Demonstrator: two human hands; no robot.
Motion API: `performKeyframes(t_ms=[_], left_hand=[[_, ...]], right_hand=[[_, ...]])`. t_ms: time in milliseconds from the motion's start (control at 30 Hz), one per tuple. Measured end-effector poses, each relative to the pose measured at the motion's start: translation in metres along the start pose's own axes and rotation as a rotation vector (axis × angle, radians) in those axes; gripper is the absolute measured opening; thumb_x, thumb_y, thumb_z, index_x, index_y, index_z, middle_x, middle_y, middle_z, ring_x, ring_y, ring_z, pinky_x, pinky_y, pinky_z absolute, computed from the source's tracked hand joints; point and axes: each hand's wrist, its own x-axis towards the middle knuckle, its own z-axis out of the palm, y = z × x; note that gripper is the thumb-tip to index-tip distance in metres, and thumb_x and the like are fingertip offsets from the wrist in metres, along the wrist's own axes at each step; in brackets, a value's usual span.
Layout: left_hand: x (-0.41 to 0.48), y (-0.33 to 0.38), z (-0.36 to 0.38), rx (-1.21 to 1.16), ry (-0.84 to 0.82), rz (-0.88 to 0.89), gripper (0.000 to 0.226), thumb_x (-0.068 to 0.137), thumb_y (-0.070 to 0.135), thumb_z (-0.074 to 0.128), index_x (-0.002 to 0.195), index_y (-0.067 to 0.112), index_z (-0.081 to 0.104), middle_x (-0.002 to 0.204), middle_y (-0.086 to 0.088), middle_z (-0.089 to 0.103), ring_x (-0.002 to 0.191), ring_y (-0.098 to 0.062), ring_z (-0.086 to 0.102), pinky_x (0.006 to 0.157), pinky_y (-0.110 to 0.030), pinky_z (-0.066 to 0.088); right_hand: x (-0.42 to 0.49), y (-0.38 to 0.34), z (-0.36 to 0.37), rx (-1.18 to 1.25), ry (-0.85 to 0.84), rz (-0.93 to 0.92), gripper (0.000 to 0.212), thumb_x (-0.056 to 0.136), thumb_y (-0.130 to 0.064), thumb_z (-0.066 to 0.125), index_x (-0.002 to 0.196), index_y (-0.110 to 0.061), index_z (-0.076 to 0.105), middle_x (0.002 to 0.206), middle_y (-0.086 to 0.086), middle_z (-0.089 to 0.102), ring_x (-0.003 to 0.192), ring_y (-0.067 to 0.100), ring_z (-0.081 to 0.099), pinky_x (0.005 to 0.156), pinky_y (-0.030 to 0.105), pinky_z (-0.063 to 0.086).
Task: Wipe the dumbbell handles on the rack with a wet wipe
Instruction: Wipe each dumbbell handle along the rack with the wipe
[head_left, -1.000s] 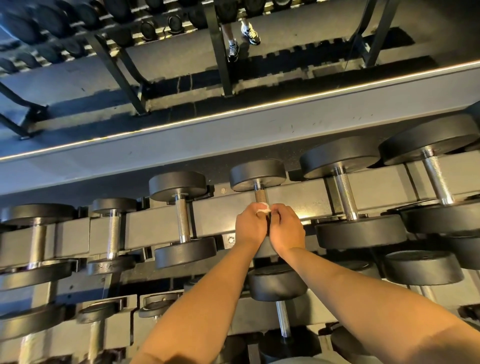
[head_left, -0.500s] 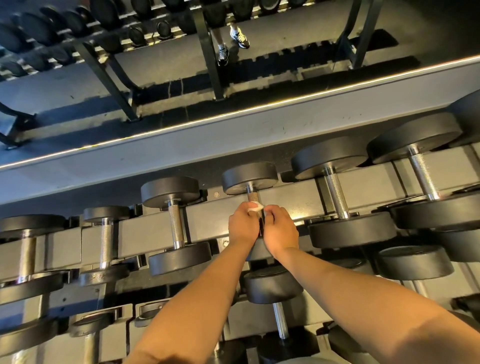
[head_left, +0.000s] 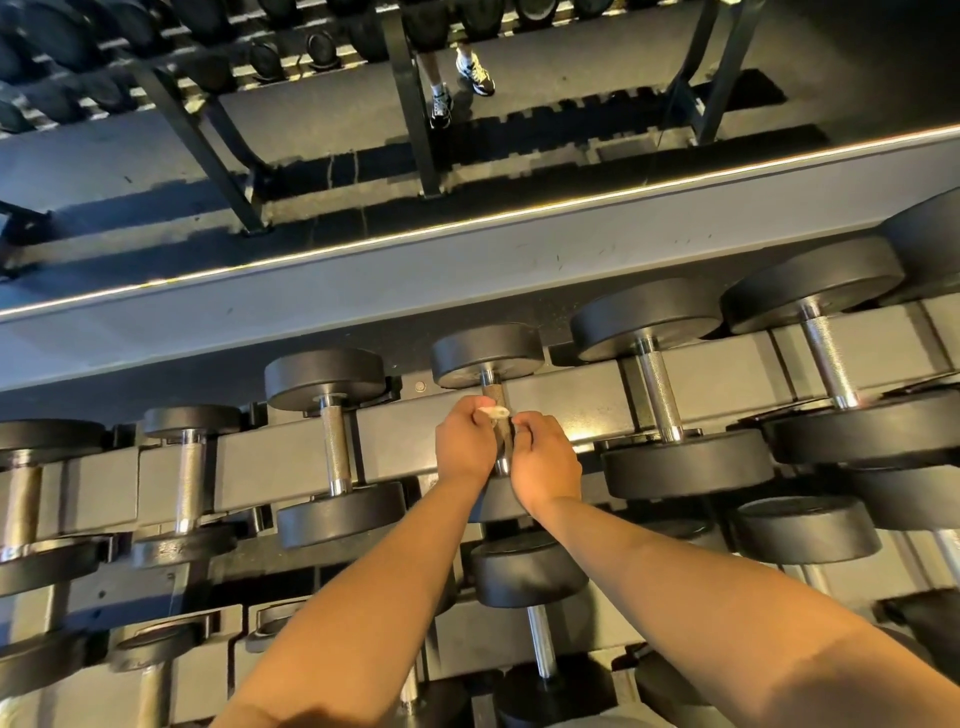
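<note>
Your two bare forearms reach up from the near edge over the lower tier of the rack, where a black dumbbell sits directly under your wrists. On the upper tier, about midway along the row, both hands meet at one small dumbbell. Your left hand is curled, fingers pinching the wet wipe, a small pale wad, against the left side of the dumbbell handle near its far end. Your right hand is curled against the right side of the same handle, lower down; whether it actually grips the bar or only rests on it you cannot tell from here. The handle runs near to far across the rack's grey front rail; its near head is hidden behind your hands, its far head shows past the wipe. Neighbours: a dumbbell with a bare chrome handle to the left, a larger one to the right, both seated in the row, apart from your hands. Behind the rack's far edge runs a grey ledge. Beyond it, dark floor, other rack legs and a pair of sneakers.
</note>
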Motion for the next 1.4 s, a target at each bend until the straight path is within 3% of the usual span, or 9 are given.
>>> performKeyframes(t_ms=[167,333,533,700,833,1067,1133,1267,1400], left_hand=[[-0.011,-0.009,0.003,0.083,-0.078,-0.002,0.030,0.102,0.011,0.041,0.104,0.023,0.069,0.093,0.007,0.066,0.077,-0.003,0.057,0.060,-0.007,0.037],[-0.015,-0.021,-0.008,0.169,-0.235,-0.045,0.030,0.096,0.016,0.052,0.081,0.028,0.075,0.084,0.008,0.072,0.081,-0.010,0.062,0.064,-0.014,0.041],[-0.001,-0.004,-0.014,-0.044,0.012,-0.018,0.027,0.104,0.012,0.046,0.105,0.020,0.072,0.097,0.003,0.070,0.080,-0.006,0.063,0.064,-0.013,0.045],[-0.018,-0.009,0.000,0.055,-0.109,-0.019,0.026,0.102,0.013,0.048,0.111,0.022,0.072,0.097,0.003,0.070,0.078,-0.007,0.060,0.064,-0.017,0.045],[-0.045,-0.021,-0.009,0.027,-0.105,0.034,0.028,0.102,0.011,0.047,0.107,0.022,0.073,0.104,0.007,0.070,0.097,-0.012,0.064,0.086,-0.022,0.049],[-0.124,-0.024,-0.020,-0.272,0.092,0.151,0.025,0.101,0.008,0.051,0.116,0.023,0.064,0.106,0.015,0.066,0.092,0.006,0.060,0.077,-0.003,0.042],[-0.149,-0.027,-0.016,-0.259,0.057,0.093,0.025,0.098,0.007,0.053,0.115,0.024,0.061,0.106,0.013,0.064,0.093,0.003,0.060,0.077,-0.007,0.043],[-0.192,-0.037,-0.001,-0.302,0.001,-0.026,0.015,0.102,0.016,0.053,0.114,0.019,0.061,0.109,0.000,0.065,0.100,-0.013,0.061,0.089,-0.030,0.050],[-0.241,-0.048,0.014,-0.320,-0.004,-0.148,0.017,0.101,0.023,0.052,0.111,0.021,0.065,0.103,0.003,0.067,0.099,-0.013,0.063,0.091,-0.036,0.052]], right_hand=[[-0.001,0.000,0.000,0.009,0.010,-0.015,0.029,0.105,-0.024,0.038,0.120,-0.025,0.063,0.118,-0.006,0.059,0.102,0.016,0.057,0.087,0.034,0.047],[0.001,0.002,0.001,-0.038,-0.006,-0.038,0.029,0.105,-0.025,0.038,0.120,-0.024,0.063,0.118,-0.005,0.059,0.101,0.017,0.058,0.085,0.034,0.048],[0.000,0.004,0.000,-0.011,0.018,-0.054,0.027,0.105,-0.024,0.040,0.116,-0.023,0.065,0.114,-0.007,0.060,0.099,0.014,0.058,0.082,0.028,0.045],[-0.001,0.004,-0.002,0.020,0.019,-0.057,0.024,0.103,-0.020,0.042,0.104,-0.021,0.066,0.105,-0.004,0.061,0.092,0.015,0.058,0.080,0.031,0.048],[-0.005,0.005,-0.005,0.094,-0.051,-0.081,0.021,0.102,-0.022,0.048,0.112,-0.020,0.067,0.112,-0.001,0.064,0.104,0.017,0.059,0.092,0.033,0.049],[-0.058,0.005,-0.040,0.298,-0.084,-0.226,0.018,0.100,-0.021,0.056,0.114,-0.033,0.059,0.119,-0.007,0.055,0.115,0.010,0.052,0.100,0.024,0.041],[-0.084,0.015,-0.045,0.379,-0.101,-0.174,0.018,0.099,-0.018,0.057,0.111,-0.031,0.063,0.117,-0.001,0.059,0.109,0.014,0.058,0.095,0.026,0.048],[-0.132,0.032,-0.064,0.551,-0.247,-0.041,0.015,0.103,-0.018,0.054,0.107,-0.027,0.066,0.109,0.000,0.066,0.100,0.011,0.062,0.078,0.011,0.047],[-0.180,0.064,-0.080,0.479,-0.384,0.077,0.023,0.103,-0.038,0.053,0.119,-0.027,0.065,0.111,-0.005,0.068,0.106,0.010,0.063,0.091,0.024,0.049]])
